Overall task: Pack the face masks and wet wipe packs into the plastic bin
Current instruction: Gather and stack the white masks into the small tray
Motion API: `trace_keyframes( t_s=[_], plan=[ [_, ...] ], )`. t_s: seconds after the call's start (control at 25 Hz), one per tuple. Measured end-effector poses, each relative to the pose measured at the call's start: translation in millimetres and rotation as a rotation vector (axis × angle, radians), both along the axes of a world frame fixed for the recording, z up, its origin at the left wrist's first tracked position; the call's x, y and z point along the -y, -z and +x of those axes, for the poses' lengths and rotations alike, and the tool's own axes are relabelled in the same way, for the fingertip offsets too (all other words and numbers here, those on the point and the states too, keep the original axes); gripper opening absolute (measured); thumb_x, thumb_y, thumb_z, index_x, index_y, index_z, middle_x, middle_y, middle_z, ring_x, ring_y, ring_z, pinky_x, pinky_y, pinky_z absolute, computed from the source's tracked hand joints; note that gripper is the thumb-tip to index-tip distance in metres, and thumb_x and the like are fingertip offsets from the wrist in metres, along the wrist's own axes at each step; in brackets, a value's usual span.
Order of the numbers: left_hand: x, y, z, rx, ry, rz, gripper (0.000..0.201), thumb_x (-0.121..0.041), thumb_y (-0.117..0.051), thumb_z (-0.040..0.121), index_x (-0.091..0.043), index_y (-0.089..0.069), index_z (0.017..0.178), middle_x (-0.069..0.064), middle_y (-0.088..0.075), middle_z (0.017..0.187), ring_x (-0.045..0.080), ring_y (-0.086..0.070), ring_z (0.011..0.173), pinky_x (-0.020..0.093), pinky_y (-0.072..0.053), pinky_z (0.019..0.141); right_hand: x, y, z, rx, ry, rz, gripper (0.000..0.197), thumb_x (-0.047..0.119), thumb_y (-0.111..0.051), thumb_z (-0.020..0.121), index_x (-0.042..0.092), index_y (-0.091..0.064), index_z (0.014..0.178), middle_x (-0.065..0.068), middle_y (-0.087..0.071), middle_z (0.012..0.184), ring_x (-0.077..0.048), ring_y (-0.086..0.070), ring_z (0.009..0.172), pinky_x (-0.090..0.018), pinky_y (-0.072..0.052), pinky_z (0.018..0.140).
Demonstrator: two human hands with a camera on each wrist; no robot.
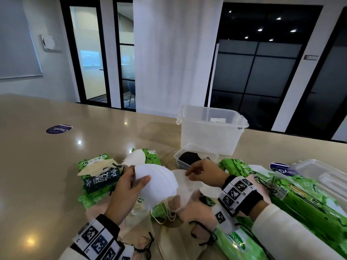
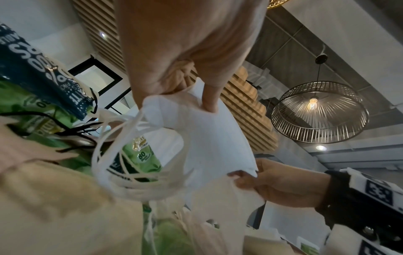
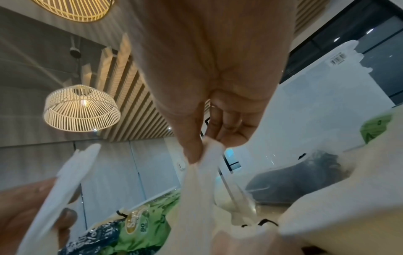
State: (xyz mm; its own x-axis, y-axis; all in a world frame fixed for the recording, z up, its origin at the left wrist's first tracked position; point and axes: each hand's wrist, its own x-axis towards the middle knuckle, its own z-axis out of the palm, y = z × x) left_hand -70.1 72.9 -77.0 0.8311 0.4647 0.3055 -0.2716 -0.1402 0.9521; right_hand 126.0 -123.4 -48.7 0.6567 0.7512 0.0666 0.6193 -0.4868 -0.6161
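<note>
I am holding a white mask (image 1: 157, 182) up over the desk (image 1: 56, 166) in my left hand (image 1: 124, 190), thumb and fingers (image 2: 209, 101) pinching it. My right hand (image 1: 204, 173) is pinching the edge of another white mask (image 1: 183, 182) lying just beside it. Green wipe packs (image 1: 300, 199) are lying around both hands, and the clear bin (image 1: 210, 132) is standing open behind them.

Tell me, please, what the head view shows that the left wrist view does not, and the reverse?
Only the head view shows the clear plastic bin, the small tray with a black mask in it, and the table. Only the left wrist view shows the ceiling lamp. Both show the left hand gripping white masks, the right hand pinching another white mask, and green wipe packs.
</note>
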Motion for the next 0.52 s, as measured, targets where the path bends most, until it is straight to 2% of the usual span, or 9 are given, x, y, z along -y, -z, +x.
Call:
trace_keyframes(
  t_s=[0.04,0.12,0.16,0.2,0.28,0.32,0.52],
  plan=[
    [0.8,2.2,0.7,-0.004,-0.002,-0.017,0.057,-0.046,-0.074,0.071,-0.020,-0.054,0.118,-0.006,-0.072,0.103,0.010,-0.066,0.100,0.028,-0.052,0.085,3.4,-1.6,-4.3,-0.009,0.011,0.079,0.016,0.008,-0.074,0.078,0.018,-0.071,0.090,0.007,-0.064,0.078,0.002,-0.052,0.064,-0.011,-0.042,0.065],
    [5.0,6.0,3.8,-0.011,-0.017,-0.027,0.045,-0.021,-0.073,0.084,-0.022,-0.049,0.122,-0.021,-0.068,0.076,-0.004,-0.064,0.076,0.014,-0.049,0.071,10.2,-3.9,-12.3,-0.045,0.031,0.184,0.024,0.006,-0.075,0.077,0.014,-0.065,0.098,0.003,-0.059,0.076,-0.007,-0.052,0.067,-0.019,-0.045,0.066],
    [8.9,6.4,5.1,-0.021,-0.014,-0.016,0.043,-0.010,-0.068,0.086,-0.023,-0.048,0.123,-0.023,-0.065,0.069,-0.005,-0.062,0.071,0.011,-0.048,0.068,13.3,-4.1,-15.4,-0.074,0.042,0.205,0.028,0.008,-0.075,0.078,0.013,-0.064,0.104,-0.001,-0.059,0.079,-0.011,-0.053,0.069,-0.024,-0.047,0.068],
    [13.2,6.1,5.5,-0.033,-0.006,-0.001,0.041,-0.007,-0.066,0.087,-0.022,-0.051,0.122,-0.022,-0.067,0.074,-0.004,-0.064,0.077,0.011,-0.049,0.069,15.9,-4.0,-18.4,-0.106,0.049,0.217,0.030,0.011,-0.075,0.080,0.014,-0.064,0.107,-0.004,-0.063,0.082,-0.016,-0.057,0.072,-0.028,-0.049,0.072],
    [17.7,5.0,7.4,-0.037,0.018,-0.002,0.029,-0.008,-0.066,0.086,-0.017,-0.062,0.113,-0.007,-0.074,0.097,0.011,-0.068,0.098,0.017,-0.053,0.076,20.6,-3.6,-23.9,-0.163,0.059,0.255,0.024,0.015,-0.073,0.083,0.015,-0.067,0.106,-0.008,-0.071,0.091,-0.024,-0.065,0.082,-0.035,-0.053,0.081],
    [19.7,4.9,8.3,-0.038,0.029,-0.014,0.023,-0.008,-0.066,0.086,-0.014,-0.066,0.108,-0.002,-0.074,0.101,0.015,-0.068,0.101,0.019,-0.054,0.078,22.7,-4.9,-27.9,-0.180,0.064,0.282,0.020,0.016,-0.072,0.084,0.015,-0.069,0.104,-0.008,-0.073,0.093,-0.025,-0.067,0.089,-0.037,-0.054,0.084],
    [32.0,3.7,12.2,-0.034,0.076,-0.033,0.022,-0.017,-0.064,0.086,-0.012,-0.066,0.107,-0.001,-0.073,0.105,0.012,-0.067,0.100,0.020,-0.053,0.078,26.8,-10.4,-45.4,-0.212,0.042,0.405,0.007,0.010,-0.069,0.086,0.013,-0.072,0.091,-0.008,-0.072,0.093,-0.024,-0.068,0.091,-0.039,-0.054,0.085]
  ],
)
